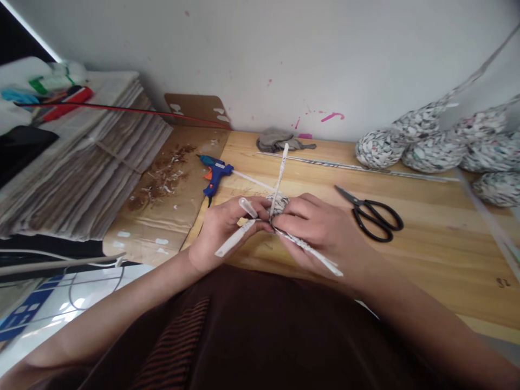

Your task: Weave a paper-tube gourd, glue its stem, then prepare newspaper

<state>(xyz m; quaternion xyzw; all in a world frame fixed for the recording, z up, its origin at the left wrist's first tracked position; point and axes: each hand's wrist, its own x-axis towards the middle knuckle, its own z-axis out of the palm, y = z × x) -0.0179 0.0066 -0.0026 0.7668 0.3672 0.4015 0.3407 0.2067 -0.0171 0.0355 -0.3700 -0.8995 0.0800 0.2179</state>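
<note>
"What's being held over there?"
"A small woven piece [279, 203], over the table [430, 271], near side. Left hand [221, 227] and right hand [314, 227] both pinch it, hiding much."
"Anything around?"
"Glue gun [216, 176] just left, its white stick [254, 180] reaching toward the piece; scissors [358, 202] right; woven bulbs [434, 151] far right; tied paper stack [87, 162] left."

From the person's head, the camera is looking forward and steeply down over the dark shirt [284, 336], facing the left hand [221, 227] and the right hand [314, 230] quite near, with the wooden table [439, 233] and the pale wall [252, 59] lying beyond.
</note>
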